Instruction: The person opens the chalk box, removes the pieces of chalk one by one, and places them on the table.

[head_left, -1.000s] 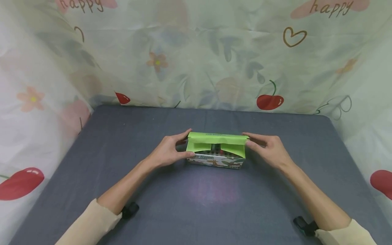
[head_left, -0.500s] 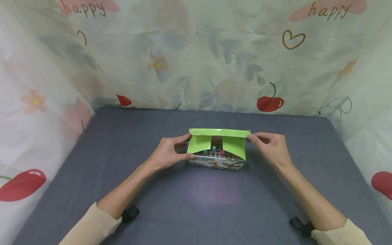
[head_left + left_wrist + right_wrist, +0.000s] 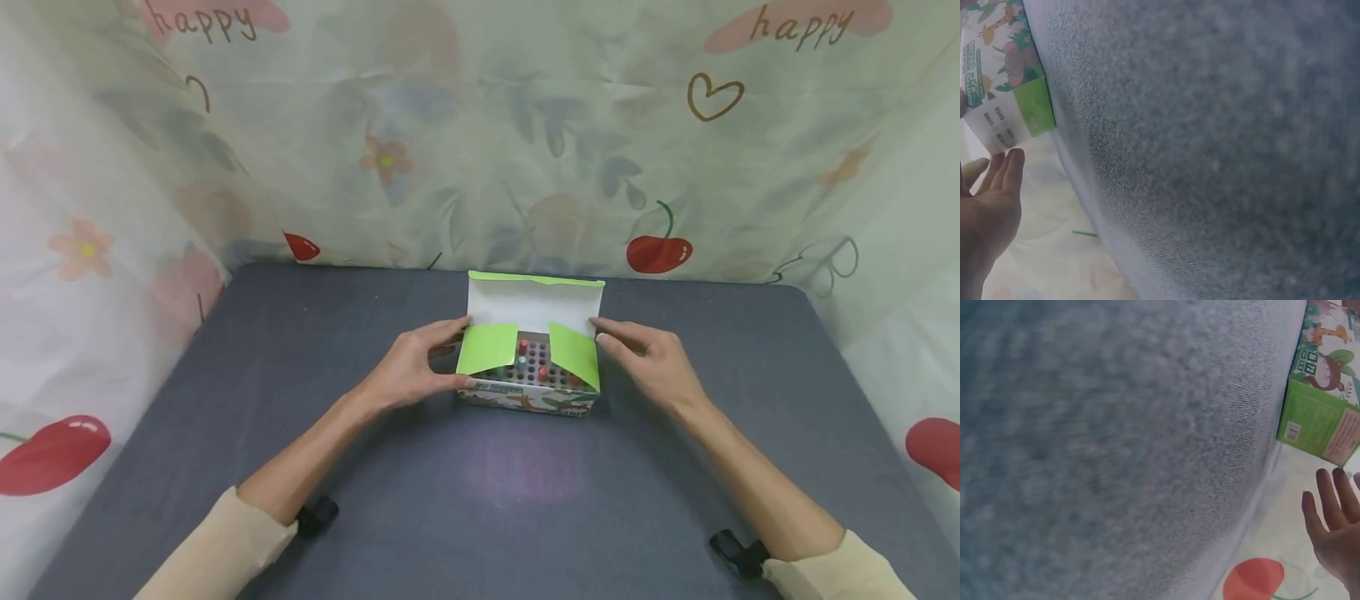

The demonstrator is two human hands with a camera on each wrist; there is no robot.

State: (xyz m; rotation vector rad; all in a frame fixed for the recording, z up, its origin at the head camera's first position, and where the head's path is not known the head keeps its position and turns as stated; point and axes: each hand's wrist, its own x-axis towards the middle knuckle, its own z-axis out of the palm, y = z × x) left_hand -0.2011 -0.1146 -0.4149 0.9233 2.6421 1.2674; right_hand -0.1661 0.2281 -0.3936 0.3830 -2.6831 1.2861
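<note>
A small cardboard box (image 3: 525,400) with printed animals on its front sits on the grey table. Its lid (image 3: 536,302) stands raised at the back, white inside with a green edge. Two green side flaps (image 3: 489,348) lean over the opening. Between them shows a grid of dark round holes (image 3: 534,360) with a few red and teal pieces. My left hand (image 3: 412,367) grips the box's left end, thumb at the front corner, fingers toward the back. My right hand (image 3: 660,367) is at the right rear, fingertips by the lid's lower edge; the right wrist view shows straight, spread fingers (image 3: 1329,500).
Grey cloth covers the table (image 3: 337,317). A pale curtain (image 3: 480,167) printed with cherries, flowers and hearts hangs behind and at both sides. Black wrist devices (image 3: 738,554) sit near the cream sleeves (image 3: 217,546).
The green lid has swung up and back, uncovering the flaps and hole grid. My right hand went from pinching the lid's corner to lying loosely beside it. The left hand stays put.
</note>
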